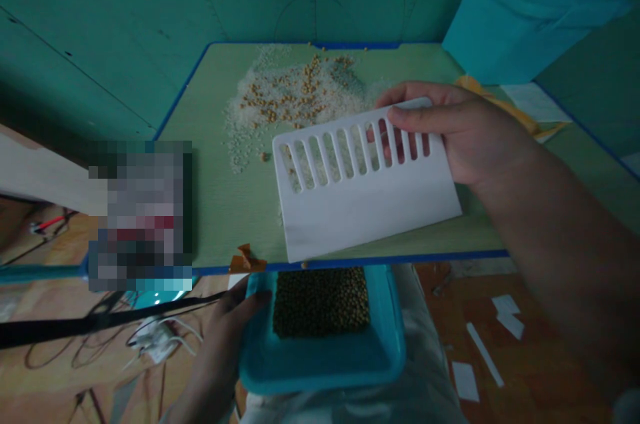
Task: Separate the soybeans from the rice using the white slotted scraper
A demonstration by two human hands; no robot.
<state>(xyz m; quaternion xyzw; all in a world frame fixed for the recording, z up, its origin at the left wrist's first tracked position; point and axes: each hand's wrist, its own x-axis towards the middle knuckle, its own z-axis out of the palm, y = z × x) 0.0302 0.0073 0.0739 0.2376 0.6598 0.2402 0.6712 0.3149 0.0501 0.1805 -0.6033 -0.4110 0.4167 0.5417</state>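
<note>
My right hand (480,131) grips a white slotted scraper (370,204) by its upper right corner, thumb on the near face. The scraper is tilted over the front of the green table (215,211). Behind it lies a loose pile (300,94) of whitish grains mixed with round yellow-brown beans. Below the table's front edge, my left hand (235,324) is closed on the left side of a blue plastic tub (325,371). A layer of small round beans (323,304) shows inside the tub, dark in the shade. Part of the tub is hidden under the tabletop.
A blue bin (520,24) stands at the back right, beside a yellow strip (510,107) and white paper (535,101). Brown tape (246,261) sticks to the front edge. Cables, a power strip (155,339) and paper scraps (465,381) lie on the floor. A blurred patch covers the left.
</note>
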